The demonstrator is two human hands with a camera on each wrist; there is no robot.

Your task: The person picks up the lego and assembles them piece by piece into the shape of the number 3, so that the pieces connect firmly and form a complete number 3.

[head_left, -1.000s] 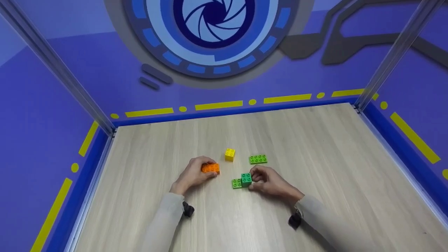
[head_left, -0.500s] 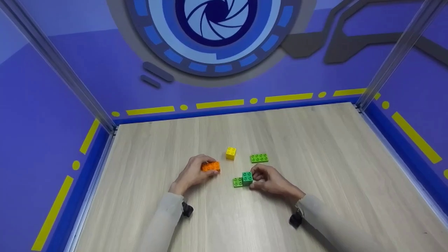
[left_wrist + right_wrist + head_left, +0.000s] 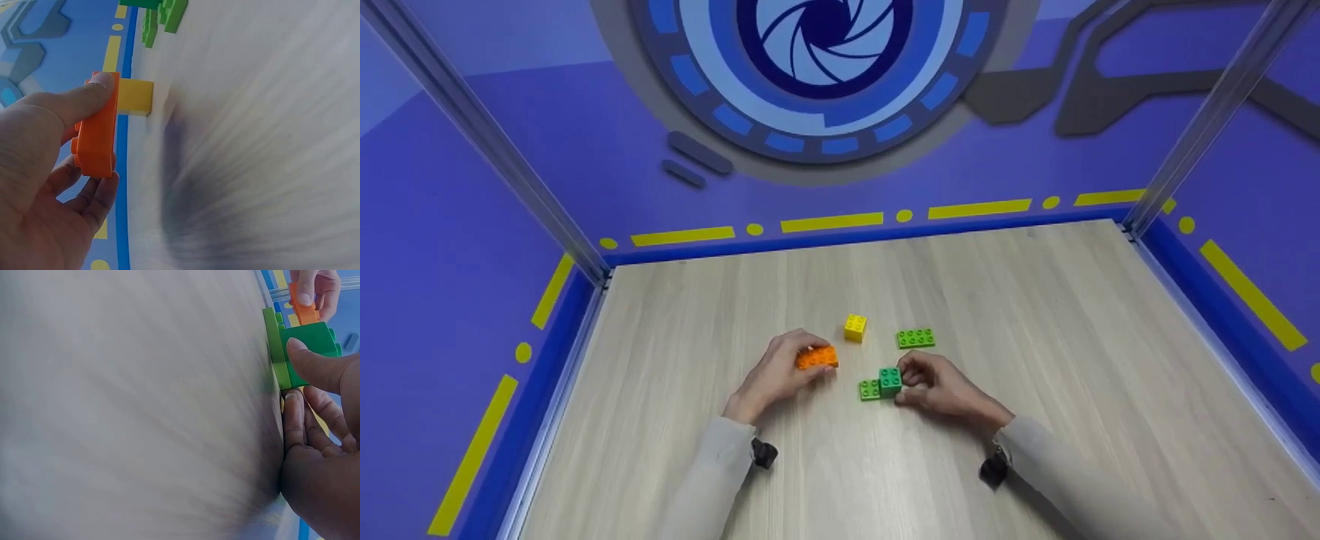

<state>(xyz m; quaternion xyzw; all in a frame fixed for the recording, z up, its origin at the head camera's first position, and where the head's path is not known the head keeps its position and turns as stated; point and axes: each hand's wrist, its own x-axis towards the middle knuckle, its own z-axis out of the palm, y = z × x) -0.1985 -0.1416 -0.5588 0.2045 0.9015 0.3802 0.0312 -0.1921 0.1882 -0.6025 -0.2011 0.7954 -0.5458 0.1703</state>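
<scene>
My left hand [image 3: 775, 373] pinches an orange toy brick [image 3: 818, 357] between thumb and fingers. In the left wrist view that orange brick [image 3: 99, 138] is held off the table, its shadow apart from it. With thumb and fingers my right hand [image 3: 945, 385] grips a dark green brick [image 3: 890, 381]. This brick sits on the right half of a flat light green brick [image 3: 869, 389], whose left studs show bare. In the right wrist view my thumb lies on the side of the dark green brick [image 3: 309, 354], and the light green piece [image 3: 275, 349] rests on the table.
A yellow brick [image 3: 855, 328] stands on the table behind and between my hands. Another flat light green brick [image 3: 916, 338] lies behind my right hand. Blue printed walls [image 3: 840, 187] enclose the wooden table [image 3: 720, 300] at the back and sides.
My left hand has shifted slightly right with the orange brick, toward the dark green one. The right hand keeps its grip and place. The whole head view has shifted a little.
</scene>
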